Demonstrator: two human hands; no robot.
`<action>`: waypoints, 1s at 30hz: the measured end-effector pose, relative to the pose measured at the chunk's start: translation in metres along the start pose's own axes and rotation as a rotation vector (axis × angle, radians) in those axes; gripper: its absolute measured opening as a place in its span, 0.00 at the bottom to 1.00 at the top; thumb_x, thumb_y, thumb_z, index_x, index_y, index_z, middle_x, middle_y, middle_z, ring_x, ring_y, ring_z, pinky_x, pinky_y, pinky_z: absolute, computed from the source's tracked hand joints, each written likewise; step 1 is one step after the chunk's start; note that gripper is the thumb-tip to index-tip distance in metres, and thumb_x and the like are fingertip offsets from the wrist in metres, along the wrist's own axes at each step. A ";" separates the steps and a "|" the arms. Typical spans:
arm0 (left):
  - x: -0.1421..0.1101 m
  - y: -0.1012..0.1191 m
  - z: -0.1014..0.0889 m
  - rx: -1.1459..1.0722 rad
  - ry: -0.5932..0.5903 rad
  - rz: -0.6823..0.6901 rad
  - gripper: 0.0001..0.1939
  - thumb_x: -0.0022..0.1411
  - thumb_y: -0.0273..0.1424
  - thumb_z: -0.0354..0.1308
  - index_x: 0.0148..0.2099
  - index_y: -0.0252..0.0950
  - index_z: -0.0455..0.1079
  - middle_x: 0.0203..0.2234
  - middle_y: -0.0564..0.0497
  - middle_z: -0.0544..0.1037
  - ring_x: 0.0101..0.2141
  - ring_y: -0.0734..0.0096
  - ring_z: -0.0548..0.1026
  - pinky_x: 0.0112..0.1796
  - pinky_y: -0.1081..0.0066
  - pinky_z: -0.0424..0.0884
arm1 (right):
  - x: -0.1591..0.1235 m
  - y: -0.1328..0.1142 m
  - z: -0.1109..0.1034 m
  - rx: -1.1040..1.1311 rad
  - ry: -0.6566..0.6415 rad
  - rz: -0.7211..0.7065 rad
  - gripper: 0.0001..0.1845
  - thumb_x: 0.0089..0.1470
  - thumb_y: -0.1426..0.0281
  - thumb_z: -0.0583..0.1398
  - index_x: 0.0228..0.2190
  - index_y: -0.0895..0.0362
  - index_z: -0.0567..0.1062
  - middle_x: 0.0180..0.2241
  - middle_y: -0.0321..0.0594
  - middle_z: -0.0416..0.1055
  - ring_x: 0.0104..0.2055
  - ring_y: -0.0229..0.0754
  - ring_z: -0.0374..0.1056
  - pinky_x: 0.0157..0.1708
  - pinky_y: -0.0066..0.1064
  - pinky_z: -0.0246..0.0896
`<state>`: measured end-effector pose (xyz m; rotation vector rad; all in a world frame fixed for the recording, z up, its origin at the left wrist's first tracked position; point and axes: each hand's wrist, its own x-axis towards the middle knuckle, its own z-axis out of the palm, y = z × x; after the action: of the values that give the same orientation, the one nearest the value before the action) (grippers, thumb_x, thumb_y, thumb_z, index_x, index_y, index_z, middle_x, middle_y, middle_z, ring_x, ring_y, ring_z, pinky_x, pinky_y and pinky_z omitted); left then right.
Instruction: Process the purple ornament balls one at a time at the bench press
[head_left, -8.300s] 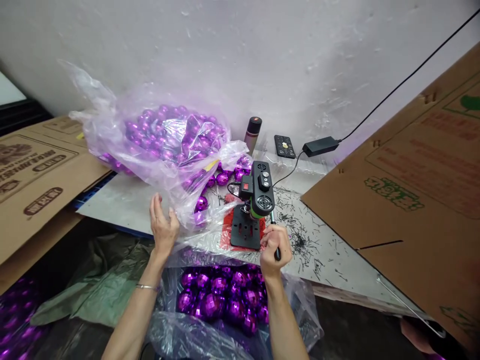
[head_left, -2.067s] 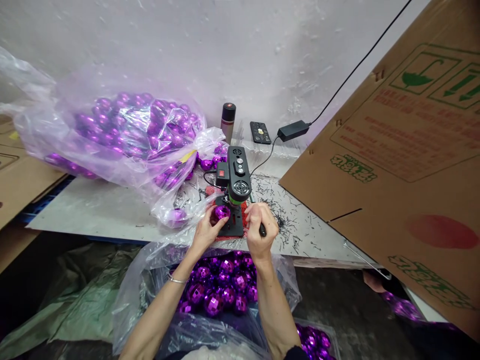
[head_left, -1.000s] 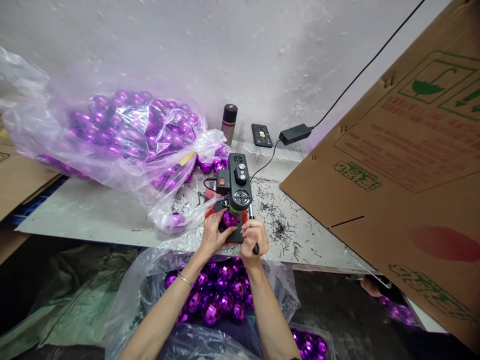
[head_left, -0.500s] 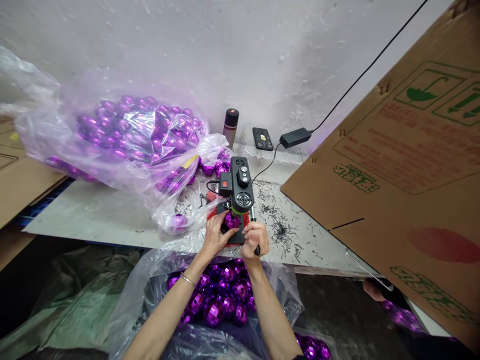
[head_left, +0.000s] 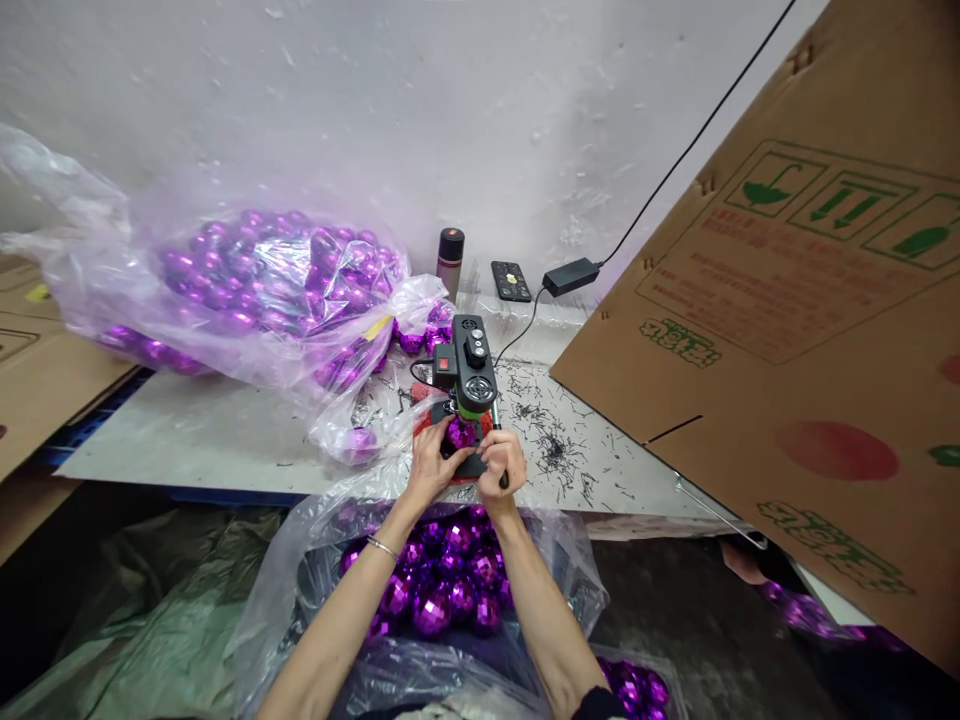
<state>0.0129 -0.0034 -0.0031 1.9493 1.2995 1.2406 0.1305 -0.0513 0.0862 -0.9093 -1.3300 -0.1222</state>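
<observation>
I'm pinching a purple ball point(head_left: 460, 432) in my left grip point(head_left: 447, 440) under the black machine point(head_left: 474, 365), wrapping my right grip point(head_left: 502, 463) around the lever handle point(head_left: 503, 479).
The ball is sitting over the black base plate point(head_left: 470, 468); I can't tell whether it's touching the tooling above. A red sheet point(head_left: 421, 424) is showing around the plate on the tabletop point(head_left: 247, 430). Black scraps point(head_left: 555, 450) are littering the right side. A clear bag point(head_left: 90, 275) full of purple balls is slumping to the left; more loose balls point(head_left: 433, 608) are lying in a plastic liner point(head_left: 262, 600) below the front edge. Behind the machine, a dark-capped can point(head_left: 449, 264) is standing near the wall point(head_left: 300, 100), with a phone point(head_left: 511, 281) and power adapter point(head_left: 571, 276) lying to its right. A large printed carton point(head_left: 750, 360) is tilting in from the right.
</observation>
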 end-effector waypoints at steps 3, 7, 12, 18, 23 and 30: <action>0.004 0.003 0.000 0.002 -0.009 -0.008 0.30 0.63 0.43 0.70 0.63 0.38 0.71 0.51 0.39 0.82 0.53 0.49 0.79 0.56 0.50 0.73 | 0.026 -0.020 -0.001 0.025 0.026 0.173 0.20 0.70 0.70 0.50 0.24 0.53 0.65 0.24 0.33 0.67 0.28 0.37 0.68 0.30 0.31 0.63; -0.002 0.007 -0.004 -0.014 -0.013 -0.019 0.31 0.62 0.41 0.70 0.64 0.38 0.69 0.54 0.39 0.80 0.54 0.48 0.79 0.56 0.49 0.74 | 0.061 -0.040 -0.003 0.040 -0.026 0.338 0.23 0.71 0.64 0.53 0.22 0.53 0.63 0.23 0.32 0.64 0.26 0.36 0.64 0.30 0.30 0.61; -0.047 0.016 -0.023 0.039 -0.063 0.136 0.33 0.66 0.40 0.65 0.68 0.37 0.62 0.57 0.35 0.77 0.58 0.47 0.77 0.58 0.46 0.73 | 0.055 -0.037 -0.005 0.033 -0.026 0.296 0.23 0.71 0.66 0.53 0.22 0.53 0.66 0.24 0.33 0.66 0.27 0.36 0.65 0.30 0.31 0.60; -0.059 0.025 -0.073 0.231 -0.082 0.213 0.29 0.71 0.44 0.59 0.69 0.37 0.65 0.63 0.35 0.74 0.64 0.45 0.72 0.65 0.43 0.66 | 0.037 -0.031 -0.003 0.070 0.012 0.211 0.21 0.69 0.71 0.54 0.22 0.53 0.67 0.25 0.34 0.68 0.30 0.39 0.68 0.32 0.33 0.60; -0.002 -0.003 -0.128 0.320 0.046 0.025 0.19 0.71 0.29 0.50 0.58 0.37 0.76 0.48 0.37 0.83 0.54 0.47 0.79 0.59 0.46 0.72 | 0.037 -0.030 -0.004 0.036 0.001 0.193 0.21 0.69 0.71 0.54 0.22 0.53 0.66 0.24 0.35 0.67 0.31 0.41 0.69 0.34 0.35 0.61; 0.036 -0.015 -0.174 0.594 -0.179 -0.193 0.12 0.64 0.28 0.58 0.44 0.40 0.82 0.24 0.45 0.78 0.36 0.50 0.81 0.42 0.59 0.77 | 0.032 -0.027 -0.004 0.030 -0.012 0.160 0.21 0.69 0.74 0.53 0.22 0.54 0.66 0.24 0.33 0.67 0.31 0.38 0.68 0.33 0.33 0.59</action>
<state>-0.1420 0.0205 0.0814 2.1833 1.8531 0.6054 0.1278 -0.0590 0.1277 -0.9882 -1.2617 0.0265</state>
